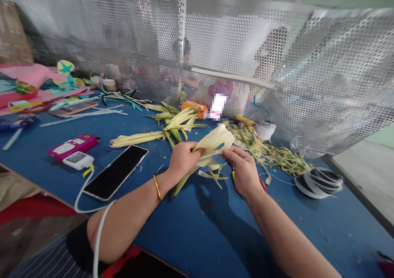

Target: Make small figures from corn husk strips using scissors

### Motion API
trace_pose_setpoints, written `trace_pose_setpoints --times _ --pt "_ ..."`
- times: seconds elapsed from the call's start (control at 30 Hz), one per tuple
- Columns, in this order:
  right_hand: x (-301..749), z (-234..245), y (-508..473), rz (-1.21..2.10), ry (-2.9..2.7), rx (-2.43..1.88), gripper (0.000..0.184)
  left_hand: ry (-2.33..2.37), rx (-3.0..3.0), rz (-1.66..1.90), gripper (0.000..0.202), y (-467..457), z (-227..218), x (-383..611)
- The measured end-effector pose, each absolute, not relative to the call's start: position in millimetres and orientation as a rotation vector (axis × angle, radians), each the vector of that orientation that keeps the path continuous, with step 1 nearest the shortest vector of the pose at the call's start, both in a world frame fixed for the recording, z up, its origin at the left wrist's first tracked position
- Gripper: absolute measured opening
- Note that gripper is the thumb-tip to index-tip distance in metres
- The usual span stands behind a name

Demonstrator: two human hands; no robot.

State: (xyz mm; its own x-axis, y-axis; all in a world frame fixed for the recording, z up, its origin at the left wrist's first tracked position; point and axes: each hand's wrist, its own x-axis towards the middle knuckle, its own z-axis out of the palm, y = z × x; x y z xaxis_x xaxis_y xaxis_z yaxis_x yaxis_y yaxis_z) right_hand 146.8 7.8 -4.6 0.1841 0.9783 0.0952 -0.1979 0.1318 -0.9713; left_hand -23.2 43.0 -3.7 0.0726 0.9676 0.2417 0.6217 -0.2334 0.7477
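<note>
My left hand (184,159) is closed around a bundle of pale corn husks (215,140), its stalk ends hanging down below the fist. At the bundle's right side, my right hand (243,169) pinches the edge of a husk between thumb and fingers. Partly under the right hand lies something with red and yellow handles (262,184), mostly hidden. Small green and pale husk scraps (215,176) lie just beneath the bundle. Behind my left hand, more corn husks (181,120) are piled, with a tied-looking pale length (137,139) pointing left.
A black phone (117,173), a magenta device (74,145) and a white cabled gadget (78,159) lie left on the blue table (184,228). Right are a heap of trimmings (277,155) and a coil of white strip (318,182). A perforated metal screen (230,35) stands behind.
</note>
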Motion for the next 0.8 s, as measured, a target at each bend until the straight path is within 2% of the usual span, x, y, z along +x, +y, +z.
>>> trace_pose_setpoints --times 0.2,0.63,0.8 --pt "146.8 0.6 4.8 1.048 -0.993 -0.946 0.007 1.631 1.904 0.973 0.025 49.8 -5.6 -28.3" --pt "173.5 24.6 10.0 0.733 -0.747 -0.818 0.017 1.983 1.979 0.868 0.028 75.4 -5.5 -47.2" --pt "192.4 33.2 15.5 0.652 -0.595 -0.827 0.013 2.176 1.906 0.821 0.03 88.0 -3.2 -61.0"
